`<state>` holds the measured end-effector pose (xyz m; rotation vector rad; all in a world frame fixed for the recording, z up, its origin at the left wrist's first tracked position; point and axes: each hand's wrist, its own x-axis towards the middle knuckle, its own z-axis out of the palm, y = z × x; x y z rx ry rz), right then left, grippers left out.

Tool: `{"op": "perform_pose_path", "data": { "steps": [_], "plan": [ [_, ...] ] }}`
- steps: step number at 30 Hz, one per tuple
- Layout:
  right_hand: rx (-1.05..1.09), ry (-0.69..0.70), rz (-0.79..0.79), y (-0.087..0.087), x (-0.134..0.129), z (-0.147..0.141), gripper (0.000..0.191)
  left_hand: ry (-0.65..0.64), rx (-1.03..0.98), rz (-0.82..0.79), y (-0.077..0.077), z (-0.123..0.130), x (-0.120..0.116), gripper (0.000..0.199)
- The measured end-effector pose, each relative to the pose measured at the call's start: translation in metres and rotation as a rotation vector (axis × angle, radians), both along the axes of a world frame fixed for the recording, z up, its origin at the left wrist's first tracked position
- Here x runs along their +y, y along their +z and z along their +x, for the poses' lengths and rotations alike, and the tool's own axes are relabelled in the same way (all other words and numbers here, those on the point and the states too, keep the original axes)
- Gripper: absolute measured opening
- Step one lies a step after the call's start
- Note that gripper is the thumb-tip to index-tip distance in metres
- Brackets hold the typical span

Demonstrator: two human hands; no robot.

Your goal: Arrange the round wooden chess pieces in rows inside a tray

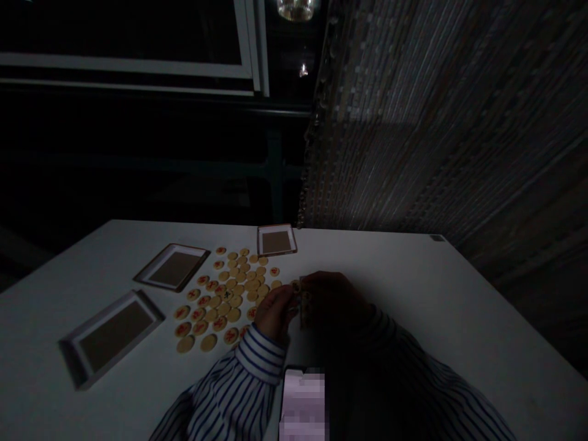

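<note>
Close together over the middle of the white table, my two hands meet. The thumb and fingers of my left hand are closed in a pinch around a round wooden Chinese chess piece. My right hand is bent beside it, in deep shadow; what its fingers grip cannot be made out. A few more marked pieces show in a narrow upright row between the hands. To the left lie loose Chinese chess pieces, many plain side up, others with red characters and one with a dark character.
Three shallow open boxes or lids lie around the pieces: one at front left, one behind it, one at the back. A lit phone is at the near edge. A string curtain hangs behind right.
</note>
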<state>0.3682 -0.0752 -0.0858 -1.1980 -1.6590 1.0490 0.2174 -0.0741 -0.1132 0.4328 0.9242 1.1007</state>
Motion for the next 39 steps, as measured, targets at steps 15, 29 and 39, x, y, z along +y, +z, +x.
{"op": "perform_pose_path", "data": {
  "steps": [15, 29, 39],
  "plan": [
    [0.154, 0.003, -0.079, 0.006, -0.003, -0.005, 0.025, -0.071, 0.008, 0.064, 0.001, 0.001, -0.003, 0.028],
    [0.085, 0.024, -0.091, 0.011, -0.005, -0.004, 0.026, -0.124, 0.055, 0.147, -0.009, 0.002, 0.001, 0.031],
    [0.057, 0.054, -0.053, 0.009, -0.004, 0.0, 0.027, -0.137, 0.139, 0.171, -0.007, -0.001, -0.001, 0.028]
  ]
}}
